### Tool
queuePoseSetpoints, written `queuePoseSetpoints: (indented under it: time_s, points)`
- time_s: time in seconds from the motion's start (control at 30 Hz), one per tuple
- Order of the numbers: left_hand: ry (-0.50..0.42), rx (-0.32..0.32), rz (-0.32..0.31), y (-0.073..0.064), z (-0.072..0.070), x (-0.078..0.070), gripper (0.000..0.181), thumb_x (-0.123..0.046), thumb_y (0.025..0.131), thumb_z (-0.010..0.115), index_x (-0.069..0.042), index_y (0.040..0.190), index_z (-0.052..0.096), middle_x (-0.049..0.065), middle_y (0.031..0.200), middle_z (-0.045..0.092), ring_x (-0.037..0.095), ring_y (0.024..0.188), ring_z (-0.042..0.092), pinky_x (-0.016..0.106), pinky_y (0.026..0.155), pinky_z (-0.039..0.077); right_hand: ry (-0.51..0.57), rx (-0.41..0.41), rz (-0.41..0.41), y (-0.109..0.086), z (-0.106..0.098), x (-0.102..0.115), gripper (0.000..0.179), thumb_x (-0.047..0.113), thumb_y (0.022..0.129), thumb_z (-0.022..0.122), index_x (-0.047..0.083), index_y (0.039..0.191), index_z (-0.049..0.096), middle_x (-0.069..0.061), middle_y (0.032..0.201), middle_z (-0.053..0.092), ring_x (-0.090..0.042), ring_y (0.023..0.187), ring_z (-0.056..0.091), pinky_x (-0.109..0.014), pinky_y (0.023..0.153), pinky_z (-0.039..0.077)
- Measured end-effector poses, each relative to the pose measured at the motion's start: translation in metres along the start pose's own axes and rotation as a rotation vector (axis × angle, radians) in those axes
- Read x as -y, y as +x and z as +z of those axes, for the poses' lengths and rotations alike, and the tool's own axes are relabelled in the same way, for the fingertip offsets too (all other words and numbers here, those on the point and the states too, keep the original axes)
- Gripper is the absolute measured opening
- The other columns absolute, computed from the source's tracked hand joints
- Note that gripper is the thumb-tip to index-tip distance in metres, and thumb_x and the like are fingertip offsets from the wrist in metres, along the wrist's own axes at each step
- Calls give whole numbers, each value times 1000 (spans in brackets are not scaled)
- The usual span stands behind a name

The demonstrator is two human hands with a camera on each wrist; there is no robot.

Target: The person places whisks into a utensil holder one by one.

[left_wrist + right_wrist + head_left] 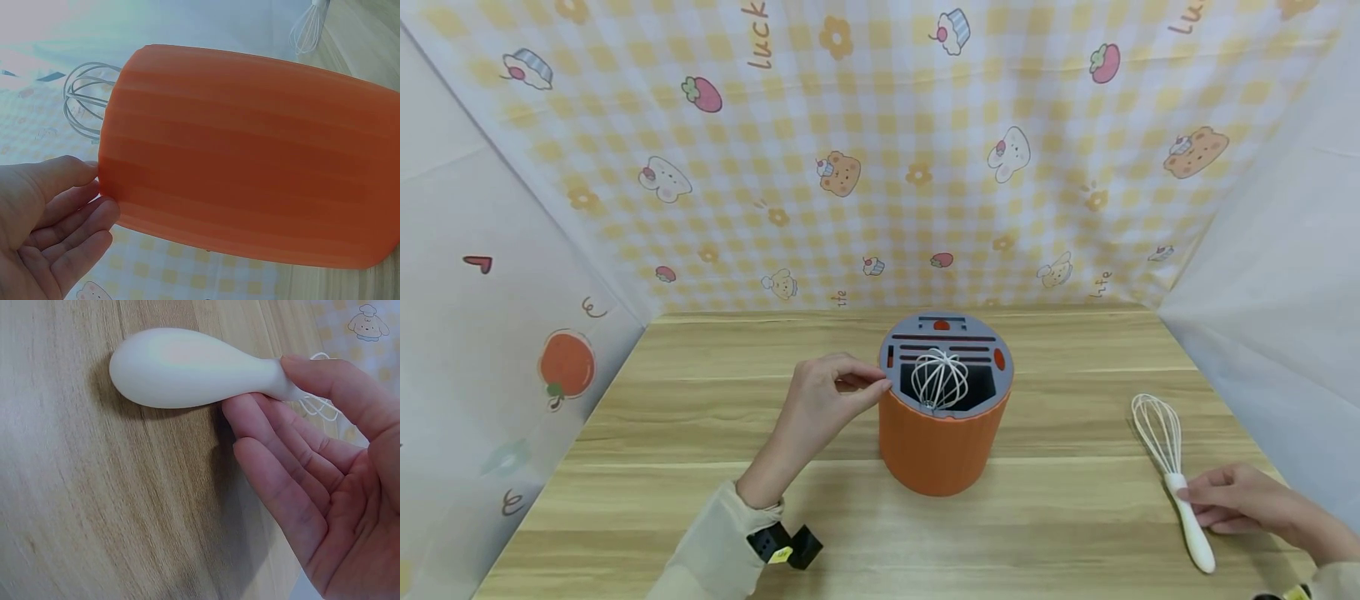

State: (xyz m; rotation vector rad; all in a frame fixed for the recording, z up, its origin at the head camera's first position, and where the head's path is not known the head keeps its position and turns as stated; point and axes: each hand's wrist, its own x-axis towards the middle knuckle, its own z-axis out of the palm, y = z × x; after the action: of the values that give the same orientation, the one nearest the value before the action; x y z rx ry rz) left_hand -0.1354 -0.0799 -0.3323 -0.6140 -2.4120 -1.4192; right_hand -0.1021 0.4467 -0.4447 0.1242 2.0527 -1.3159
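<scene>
An orange utensil holder (938,450) with a grey slotted top (910,333) stands upright on the table. My left hand (831,396) pinches its rim on the left side, thumb and fingertips right at the edge in the left wrist view. A whisk (940,379) stands in the holder's large opening with its wire head up; its lower part is hidden. Far to the right, my right hand (1243,504) pinches a second white whisk (1191,529) near the top of its handle (181,369). That whisk's wire head points away, toward the back of the table.
The wood-grain table (715,492) runs back to a yellow checked curtain (880,125). White cloth sides (467,333) close it in left and right. A black wrist camera (782,542) is strapped to the left wrist.
</scene>
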Motion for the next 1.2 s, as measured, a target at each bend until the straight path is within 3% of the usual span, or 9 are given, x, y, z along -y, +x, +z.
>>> queuePoseSetpoints:
  time_s: [0.57,0.73,1.07,1.2]
  points:
    - [7,-10,19,-2,0,1,5,-7,75,75,-7,80,73,-2,76,67,3,64,61,27,58,54,-79,-48,-29,-5,-1,15,35,22,93,54,-12,98,58,-5,82,66,-19,75,65,-31,66,55]
    - [21,-10,18,0,1,0,5,-8,75,75,-8,80,73,-2,77,67,3,66,61,23,59,54,-80,-53,-61,-4,0,21,27,21,93,53,-5,96,62,-5,82,67,-19,75,65,-32,66,55]
    - [25,-16,9,0,1,0,4,-8,75,75,-8,79,73,-3,76,67,3,65,61,21,59,53,-126,-83,-92,1,9,41,55,22,92,54,-26,114,42,-11,95,65,-21,82,65,-34,71,54]
    - [22,-16,8,0,1,0,5,-8,75,75,-8,80,73,-3,76,67,3,65,61,21,59,53,-133,-107,-130,3,14,52,57,21,91,55,-28,116,38,-14,96,65,-22,82,65,-35,71,54]
